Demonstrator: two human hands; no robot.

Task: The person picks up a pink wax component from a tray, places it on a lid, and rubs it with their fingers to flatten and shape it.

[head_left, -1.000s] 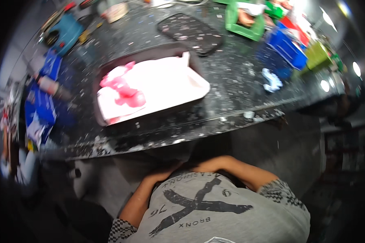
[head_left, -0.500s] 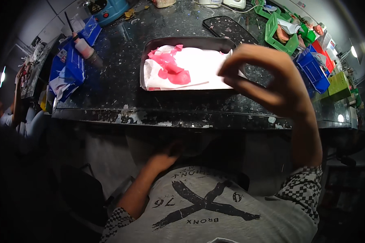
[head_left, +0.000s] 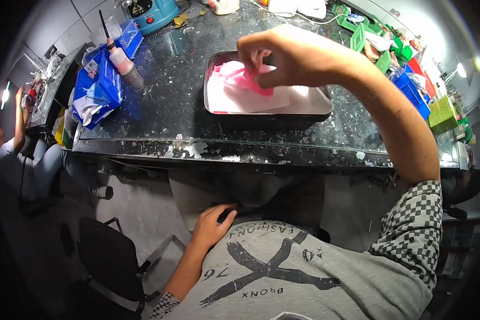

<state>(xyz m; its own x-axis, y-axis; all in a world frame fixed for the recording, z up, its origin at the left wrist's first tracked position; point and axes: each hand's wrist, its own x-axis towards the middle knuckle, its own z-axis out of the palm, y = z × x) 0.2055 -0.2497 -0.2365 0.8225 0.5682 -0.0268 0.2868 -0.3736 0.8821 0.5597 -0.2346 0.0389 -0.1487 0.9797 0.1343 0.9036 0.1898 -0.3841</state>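
Note:
A black rectangular tray (head_left: 272,118) stands near the table's front edge, lined with white paper (head_left: 245,102). Crumpled thin pink sheet material (head_left: 232,74) lies at the tray's left side. Over it, my right hand (head_left: 285,56) reaches in from the right, thumb and fingers closed on the pink sheet. A small white tip shows beside the thumb; I cannot make out what it belongs to. Down at my lap, my left hand (head_left: 213,225) rests with thumb and forefinger apart, a dark patch between them and no held object visible.
Blue bins (head_left: 98,88) and a pink-filled bottle (head_left: 121,61) stand at the left, near a blue machine (head_left: 153,16). Green bins (head_left: 360,37), another blue bin (head_left: 410,93) and a green box (head_left: 442,114) line the right. A person (head_left: 24,149) sits far left, beyond a black chair (head_left: 109,256).
My right hand has moved left and away from me, from the tray's right end onto the pink sheet, and closed on it. My left hand stays at my lap. The view has shifted slightly.

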